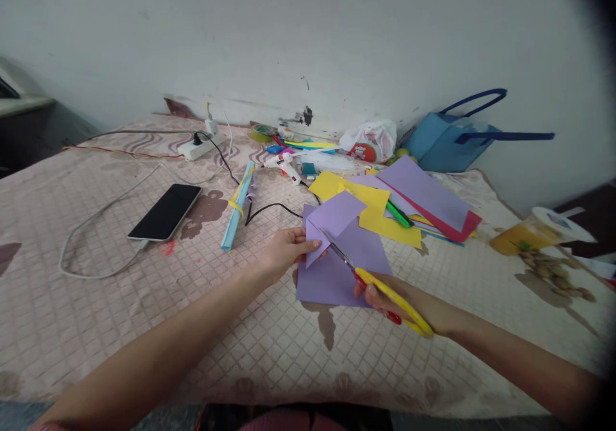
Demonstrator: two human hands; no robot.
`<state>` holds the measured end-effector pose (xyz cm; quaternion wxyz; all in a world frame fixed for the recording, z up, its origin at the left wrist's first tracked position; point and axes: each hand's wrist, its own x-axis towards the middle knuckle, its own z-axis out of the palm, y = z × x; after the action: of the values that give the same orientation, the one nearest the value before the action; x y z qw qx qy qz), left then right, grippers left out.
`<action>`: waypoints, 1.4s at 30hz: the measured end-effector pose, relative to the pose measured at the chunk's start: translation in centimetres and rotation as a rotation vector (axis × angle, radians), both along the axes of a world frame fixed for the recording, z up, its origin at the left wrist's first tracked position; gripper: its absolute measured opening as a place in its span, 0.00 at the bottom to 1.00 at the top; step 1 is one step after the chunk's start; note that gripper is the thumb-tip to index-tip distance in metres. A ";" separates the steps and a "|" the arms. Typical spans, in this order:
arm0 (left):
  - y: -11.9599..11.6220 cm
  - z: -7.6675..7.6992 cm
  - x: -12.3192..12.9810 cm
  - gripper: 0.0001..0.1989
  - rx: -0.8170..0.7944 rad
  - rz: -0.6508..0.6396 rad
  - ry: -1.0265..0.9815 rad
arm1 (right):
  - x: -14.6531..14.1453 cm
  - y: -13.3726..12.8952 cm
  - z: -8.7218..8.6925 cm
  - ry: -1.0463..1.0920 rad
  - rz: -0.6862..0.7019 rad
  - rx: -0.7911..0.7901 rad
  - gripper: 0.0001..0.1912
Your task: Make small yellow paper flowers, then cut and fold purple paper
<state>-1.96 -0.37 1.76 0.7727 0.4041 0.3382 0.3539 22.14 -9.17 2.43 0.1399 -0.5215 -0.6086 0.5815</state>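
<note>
My left hand (pixel 289 251) pinches a small piece of purple paper (pixel 341 214) by its left edge. In my right hand (pixel 385 293) are yellow and red scissors (pixel 394 296), held by the handles. Their metal blades point up and left and meet the small purple paper near my left fingertips. Beneath both hands a larger purple sheet (pixel 325 283) lies flat on the patterned tablecloth (pixel 202 335). My right fingers are partly hidden by the scissor handles.
Left are a phone (pixel 166 213), power strip (pixel 197 149) and blue paper roll (pixel 237 210). A glue gun (pixel 289 168), yellow paper (pixel 394 227), green cutter (pixel 398 214) and plastic bag (pixel 373 142) lie beyond my hands. A blue bag (pixel 447 142) and drink cup (pixel 534 229) stand right.
</note>
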 end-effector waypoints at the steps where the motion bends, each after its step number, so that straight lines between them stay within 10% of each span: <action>1: 0.0 0.0 0.0 0.17 -0.002 0.000 0.000 | -0.1 0.0 0.0 0.006 -0.004 0.000 0.27; 25: 0.3 -0.4 -0.2 0.16 -0.016 -0.079 0.001 | -2.9 -0.4 4.0 -0.100 -0.064 -0.066 0.32; 42: 0.5 -0.6 -0.2 0.19 -0.031 -0.129 0.013 | -1.8 -0.6 1.7 -0.086 -0.042 -0.034 0.27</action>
<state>-2.20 0.12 1.19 0.7978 0.4154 0.3221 0.2953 20.36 -9.76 4.15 0.1167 -0.5609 -0.5930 0.5658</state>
